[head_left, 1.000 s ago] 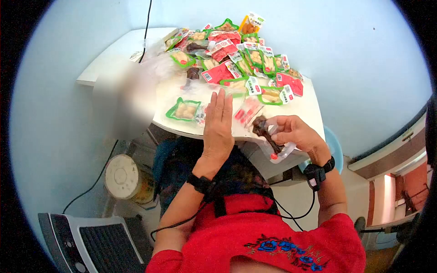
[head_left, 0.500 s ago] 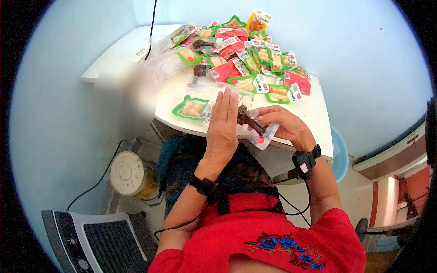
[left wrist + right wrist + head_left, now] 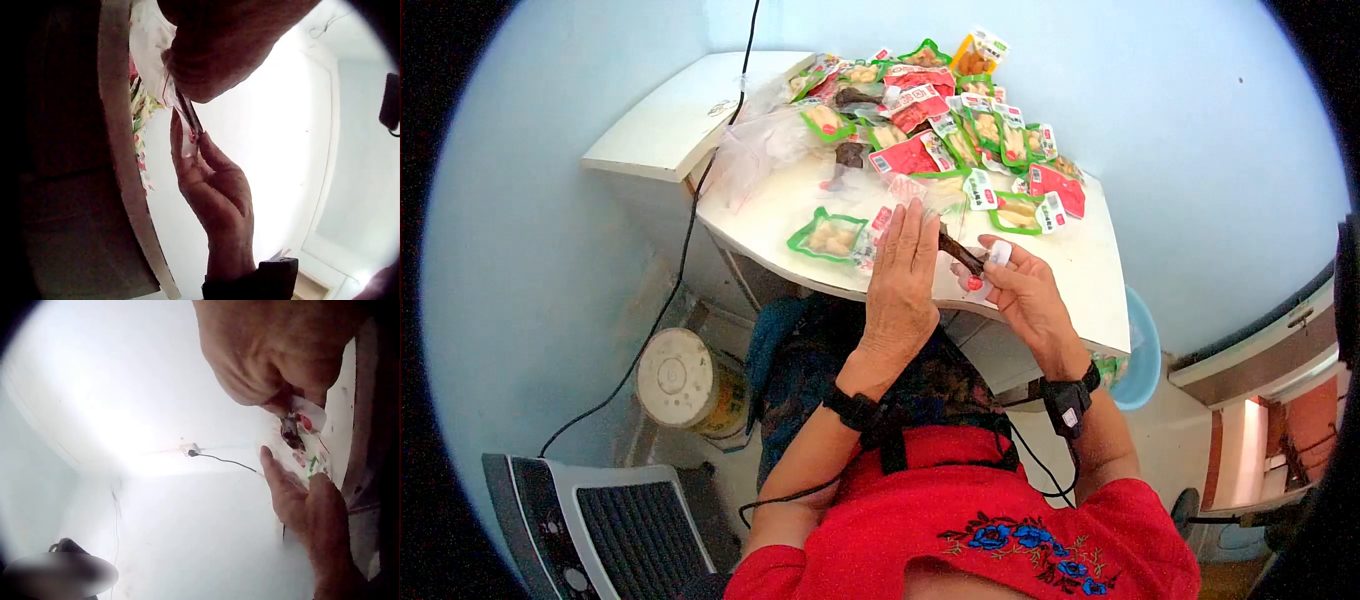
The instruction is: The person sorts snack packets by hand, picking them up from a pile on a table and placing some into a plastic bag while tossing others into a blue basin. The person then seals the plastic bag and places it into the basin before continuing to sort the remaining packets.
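Observation:
My right hand [image 3: 1030, 300] pinches the end of a clear vacuum pack with a dark brown drumstick [image 3: 960, 252] inside and a red dot near its lower corner. In the right wrist view the dark drumstick [image 3: 290, 432] points towards my left hand [image 3: 312, 519]. From above, my left hand [image 3: 900, 300] has straight fingers pointing away from me and covers the drumstick's far end. Thin clear plastic [image 3: 152, 50] shows beyond the left hand in the left wrist view. Left of that hand lies a green-edged pack of pale round pieces [image 3: 832, 237].
A heap of red packs [image 3: 912, 155] and green-edged packs covers the back of the white table [image 3: 1090, 270]. A crumpled clear bag [image 3: 750, 160] lies at the left. Below are a lidded bucket [image 3: 675, 378], a blue basin [image 3: 1140, 350] and a black cable [image 3: 692, 220].
My right hand has brought the packed drumstick leftward to my left hand, whose straight fingers now overlap its far end. A blurred patch at the left is gone.

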Available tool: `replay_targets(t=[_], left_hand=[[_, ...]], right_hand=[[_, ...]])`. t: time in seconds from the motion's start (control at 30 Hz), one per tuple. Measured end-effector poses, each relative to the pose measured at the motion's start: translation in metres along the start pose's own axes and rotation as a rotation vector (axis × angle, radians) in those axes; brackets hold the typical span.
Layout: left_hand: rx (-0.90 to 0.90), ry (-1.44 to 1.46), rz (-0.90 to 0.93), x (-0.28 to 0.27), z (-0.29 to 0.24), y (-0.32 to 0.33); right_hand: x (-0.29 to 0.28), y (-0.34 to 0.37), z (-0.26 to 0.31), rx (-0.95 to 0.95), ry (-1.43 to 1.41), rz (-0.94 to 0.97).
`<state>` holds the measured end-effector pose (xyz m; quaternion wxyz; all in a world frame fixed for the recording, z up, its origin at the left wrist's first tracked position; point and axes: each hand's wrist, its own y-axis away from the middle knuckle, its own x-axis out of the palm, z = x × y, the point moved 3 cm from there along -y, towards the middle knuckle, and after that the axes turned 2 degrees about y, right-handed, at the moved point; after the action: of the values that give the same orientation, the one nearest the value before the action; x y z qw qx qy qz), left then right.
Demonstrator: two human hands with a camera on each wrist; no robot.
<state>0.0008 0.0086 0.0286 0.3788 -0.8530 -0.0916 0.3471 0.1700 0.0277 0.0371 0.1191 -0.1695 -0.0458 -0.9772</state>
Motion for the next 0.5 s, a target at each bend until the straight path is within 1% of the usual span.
replay_targets(t=[0.07,0.17,0.27,0.37,0.47,0.5], left_hand=[[-0.01,0.035,-0.026,0.0,0.001,-0.002],[-0.008,0.073,-0.036,-0.006,-0.003,-0.005],[0.008,0.112,-0.031,-0.009,-0.009,-0.007],[0.023,0.127,-0.015,-0.006,-0.013,-0.006],[0.031,0.127,0.005,-0.006,-0.015,-0.005],[0.035,0.125,0.011,-0.007,-0.015,-0.006]], right_hand=[[0.005,0.001,-0.002,-0.002,-0.036,-0.009],[0.015,0.004,-0.002,0.08,-0.041,0.014],[0.015,-0.002,-0.011,0.082,-0.078,0.067],[0.027,-0.012,-0.016,0.04,-0.098,0.135],[0.038,-0.021,-0.024,0.029,0.021,0.069],[0.045,-0.022,-0.024,0.032,-0.002,0.099]])
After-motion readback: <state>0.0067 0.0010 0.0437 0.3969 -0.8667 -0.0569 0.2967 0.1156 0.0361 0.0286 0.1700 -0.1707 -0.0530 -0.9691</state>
